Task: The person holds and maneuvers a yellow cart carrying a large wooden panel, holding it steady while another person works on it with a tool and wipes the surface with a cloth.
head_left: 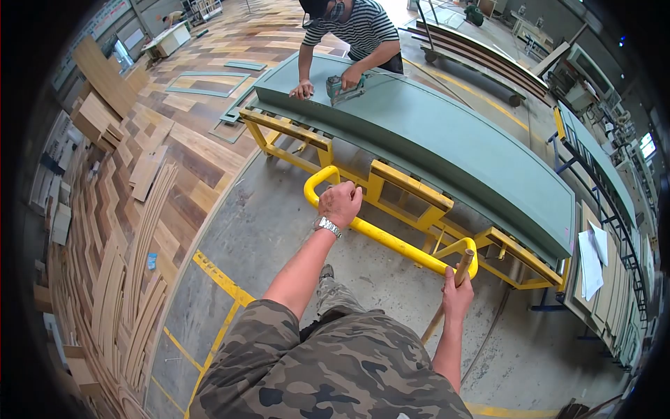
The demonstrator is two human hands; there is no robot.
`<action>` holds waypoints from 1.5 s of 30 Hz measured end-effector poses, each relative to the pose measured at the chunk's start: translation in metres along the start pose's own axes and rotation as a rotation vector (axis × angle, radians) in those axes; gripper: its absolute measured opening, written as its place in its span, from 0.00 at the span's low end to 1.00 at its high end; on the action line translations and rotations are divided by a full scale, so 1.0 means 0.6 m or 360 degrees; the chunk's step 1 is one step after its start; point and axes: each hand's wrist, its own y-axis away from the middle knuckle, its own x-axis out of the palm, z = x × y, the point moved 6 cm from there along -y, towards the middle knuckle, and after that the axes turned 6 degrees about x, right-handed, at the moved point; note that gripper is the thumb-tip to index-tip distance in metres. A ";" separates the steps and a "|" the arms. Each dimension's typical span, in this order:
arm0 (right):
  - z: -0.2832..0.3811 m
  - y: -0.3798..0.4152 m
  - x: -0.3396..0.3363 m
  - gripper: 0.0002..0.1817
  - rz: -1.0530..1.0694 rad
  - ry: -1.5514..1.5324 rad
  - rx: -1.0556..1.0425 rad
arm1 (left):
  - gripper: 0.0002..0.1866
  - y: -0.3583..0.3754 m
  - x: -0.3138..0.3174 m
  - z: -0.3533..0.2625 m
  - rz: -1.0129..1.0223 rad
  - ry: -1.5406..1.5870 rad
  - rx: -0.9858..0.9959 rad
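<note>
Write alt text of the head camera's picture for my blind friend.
The wearer's left fingers grip a yellow handle, and the right fingers hold a wooden stick. Across a long green panel, a co-worker holds a power tool.

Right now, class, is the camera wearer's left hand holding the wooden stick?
No, the left hand is closed on the yellow bar, while the wooden stick is in the right hand.

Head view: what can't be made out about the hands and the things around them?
In the head view:
- Left hand: fingertips, hidden by its own knuckles.
- Wooden stick: lower end, hidden by the camouflage shirt.
- Wristwatch: the time, too small to read.
- Co-worker's cap: top, cut off by the upper edge.
</note>
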 end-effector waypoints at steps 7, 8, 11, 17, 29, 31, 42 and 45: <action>-0.007 -0.003 0.002 0.21 -0.0002 -0.0008 0.0003 | 0.16 0.001 0.005 0.004 -0.0008 0.0005 -0.0006; -0.011 -0.004 0.003 0.21 -0.0003 -0.0009 0.0004 | 0.16 0.001 0.006 0.005 -0.0008 0.0006 -0.0004; -0.014 -0.006 0.002 0.21 -0.0044 -0.0006 -0.0048 | 0.16 0.001 0.006 0.005 -0.0010 0.0002 -0.0001; -0.016 -0.006 0.003 0.22 -0.0007 -0.0021 0.0000 | 0.16 0.001 0.008 0.005 -0.0024 0.0015 0.0004; -0.017 -0.012 0.005 0.25 0.0023 -0.0002 -0.0072 | 0.16 -0.001 0.006 0.001 -0.0019 0.0008 0.0001; -0.014 -0.013 0.004 0.26 0.0016 0.0011 -0.0102 | 0.16 -0.001 0.006 0.001 -0.0012 0.0003 -0.0005; -0.001 -0.003 -0.001 0.20 -0.0010 0.0003 -0.0002 | 0.16 -0.001 0.006 -0.001 0.0003 0.0001 -0.0003; -0.018 -0.013 0.003 0.23 0.0007 0.0032 -0.0053 | 0.16 -0.001 0.005 0.000 0.0003 -0.0001 -0.0001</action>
